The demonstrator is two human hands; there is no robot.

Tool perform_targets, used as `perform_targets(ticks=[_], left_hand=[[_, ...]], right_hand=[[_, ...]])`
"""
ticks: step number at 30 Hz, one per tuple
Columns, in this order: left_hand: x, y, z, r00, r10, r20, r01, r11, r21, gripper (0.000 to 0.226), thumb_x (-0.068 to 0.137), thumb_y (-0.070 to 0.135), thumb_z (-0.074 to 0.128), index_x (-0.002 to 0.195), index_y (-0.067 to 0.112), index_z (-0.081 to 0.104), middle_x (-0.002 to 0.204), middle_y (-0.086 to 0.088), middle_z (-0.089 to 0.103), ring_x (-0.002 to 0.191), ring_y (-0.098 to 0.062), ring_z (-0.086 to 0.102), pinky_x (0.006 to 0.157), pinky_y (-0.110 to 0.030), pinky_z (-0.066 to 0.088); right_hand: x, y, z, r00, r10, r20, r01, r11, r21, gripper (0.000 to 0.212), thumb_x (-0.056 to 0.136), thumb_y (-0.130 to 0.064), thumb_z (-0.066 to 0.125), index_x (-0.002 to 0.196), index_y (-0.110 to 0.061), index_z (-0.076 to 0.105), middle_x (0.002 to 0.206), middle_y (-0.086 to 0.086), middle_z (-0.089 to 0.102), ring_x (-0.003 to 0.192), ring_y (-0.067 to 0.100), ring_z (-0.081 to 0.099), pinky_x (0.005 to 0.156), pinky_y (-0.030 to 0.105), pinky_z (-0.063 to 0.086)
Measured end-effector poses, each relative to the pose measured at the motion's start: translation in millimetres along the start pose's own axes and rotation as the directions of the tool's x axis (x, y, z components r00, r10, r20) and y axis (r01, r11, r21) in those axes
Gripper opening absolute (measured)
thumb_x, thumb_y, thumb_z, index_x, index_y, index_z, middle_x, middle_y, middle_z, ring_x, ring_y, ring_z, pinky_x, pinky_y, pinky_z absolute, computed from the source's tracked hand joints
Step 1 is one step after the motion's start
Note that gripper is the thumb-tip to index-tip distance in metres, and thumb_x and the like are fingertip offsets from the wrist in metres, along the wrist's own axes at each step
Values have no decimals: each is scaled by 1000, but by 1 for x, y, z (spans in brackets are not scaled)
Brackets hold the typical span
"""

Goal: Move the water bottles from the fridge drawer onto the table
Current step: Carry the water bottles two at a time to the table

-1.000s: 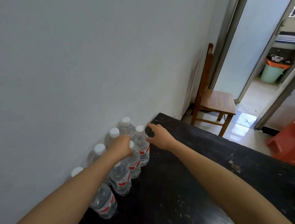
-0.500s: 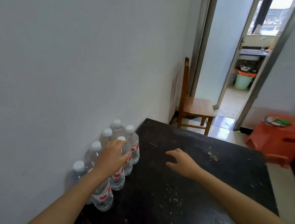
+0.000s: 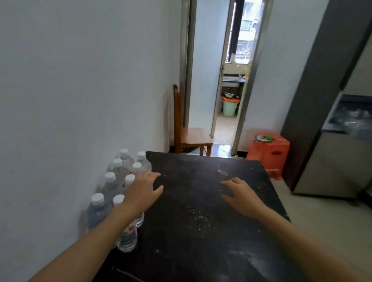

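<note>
Both our hands off bottles since earlier frame. Head view: black scuffed table (image 3: 195, 231) against white wall; wooden chair (image 3: 190, 136), doorway beyond. Our left hand (image 3: 141, 193), right hand (image 3: 242, 197) hover, fingers spread, empty. Water bottles (image 3: 118, 180) upright, two rows along wall.

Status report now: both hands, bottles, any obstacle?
Left hand open, empty. Right hand open, empty. Water bottles upright on table, against wall. No obstacle.
</note>
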State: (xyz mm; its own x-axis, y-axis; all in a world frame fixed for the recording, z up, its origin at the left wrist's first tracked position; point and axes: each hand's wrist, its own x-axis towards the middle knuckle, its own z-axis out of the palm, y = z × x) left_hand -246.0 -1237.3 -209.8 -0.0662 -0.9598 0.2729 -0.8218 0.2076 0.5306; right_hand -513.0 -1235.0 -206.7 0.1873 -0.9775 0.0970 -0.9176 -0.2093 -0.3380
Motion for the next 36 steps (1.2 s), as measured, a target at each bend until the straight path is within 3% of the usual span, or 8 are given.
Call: perform_targets(ticks=[5, 11, 19, 29, 36], left_hand=[[-42, 18, 4, 988, 125, 95, -123, 992, -30, 45, 89, 25, 56, 131, 13, 46, 135, -7, 48, 125, -20, 44, 104, -33, 37], [-82, 68, 16, 933, 320, 164, -310, 947, -88, 47, 90, 25, 55, 133, 13, 44, 135, -6, 47, 126, -19, 40, 101, -32, 36], [-145, 157, 47, 770, 591, 242, -537, 804, -254, 44, 90, 24, 55, 131, 11, 47, 133, -6, 49, 123, -20, 40, 98, -26, 34], [-297, 273, 89, 599, 726, 338, -592, 685, -424, 41, 91, 24, 52, 130, 13, 47, 134, -4, 48, 125, -20, 37, 100, -28, 32], [-412, 346, 102, 520, 780, 348, -607, 624, -493, 41, 92, 25, 52, 131, 12, 47, 135, -5, 47, 127, -21, 37, 101, -29, 31]], right_hand=[[-92, -10, 2, 992, 126, -28, -128, 987, -96, 54, 90, -32, 55, 139, -20, 37, 139, 4, 38, 128, 21, 37, 106, 36, 34], [-191, -6, -14, 951, 294, -101, -306, 941, -144, 52, 90, -33, 54, 138, -19, 39, 139, 6, 40, 127, 22, 38, 105, 32, 34], [-343, 12, -43, 828, 523, -202, -555, 817, -159, 52, 91, -34, 52, 139, -19, 39, 142, 8, 38, 131, 21, 33, 108, 32, 30], [-576, 23, -57, 613, 760, -215, -788, 606, -107, 52, 92, -36, 49, 140, -23, 34, 146, 4, 31, 134, 18, 28, 110, 32, 27], [-716, 15, -75, 516, 819, -250, -857, 496, -143, 54, 92, -35, 49, 142, -24, 31, 150, 4, 27, 138, 18, 22, 111, 30, 22]])
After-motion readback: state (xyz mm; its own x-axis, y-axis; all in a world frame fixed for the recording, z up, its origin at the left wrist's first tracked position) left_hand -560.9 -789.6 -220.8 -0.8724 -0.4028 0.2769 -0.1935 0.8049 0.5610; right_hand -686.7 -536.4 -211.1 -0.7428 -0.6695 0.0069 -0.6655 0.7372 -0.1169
